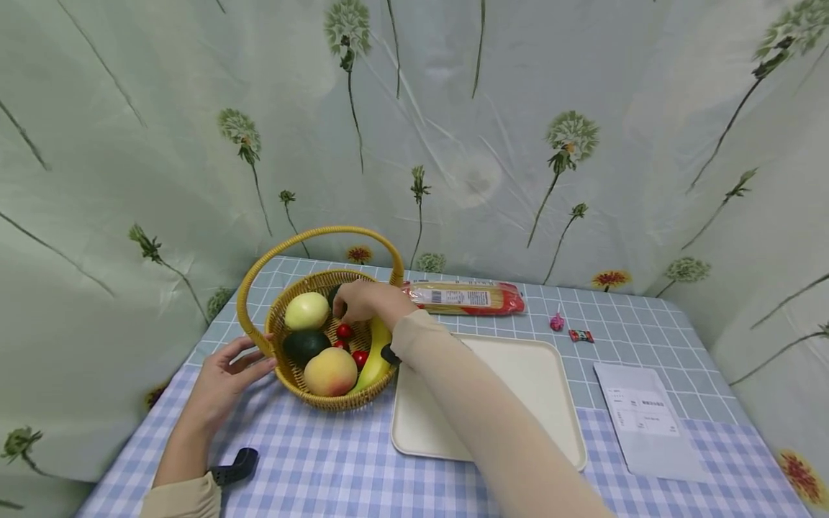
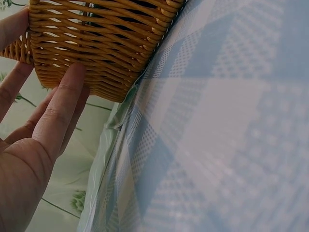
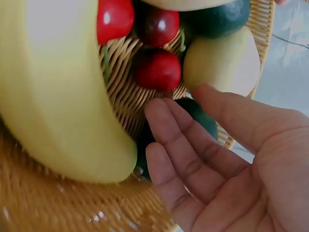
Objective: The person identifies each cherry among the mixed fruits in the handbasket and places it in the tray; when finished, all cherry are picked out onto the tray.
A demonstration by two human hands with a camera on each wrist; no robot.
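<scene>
A woven basket (image 1: 363, 398) with a tall arched handle holds a banana (image 1: 374, 360), a peach (image 1: 331, 372), a pale yellow-green fruit (image 1: 307, 311), dark green fruits (image 1: 306, 347) and several red cherries (image 3: 158, 70). Inside it, my right hand (image 1: 358, 298) reaches down over the far side. Its fingers (image 3: 181, 140) are loosely bent beside a cherry and in front of a dark green fruit (image 3: 200, 116), with nothing held between them. On the basket's left, my left hand (image 1: 227, 381) touches the wall near the handle's base with extended fingers (image 2: 58, 111).
Right of the basket lies a cream tray (image 1: 518, 367), partly covered by my right sleeve. Behind it is a red-ended noodle packet (image 1: 463, 298). A pink lollipop (image 1: 557, 321), a small wrapped candy (image 1: 581, 336) and a white labelled packet (image 1: 648, 421) lie farther right. A curtain (image 1: 453, 180) hangs behind.
</scene>
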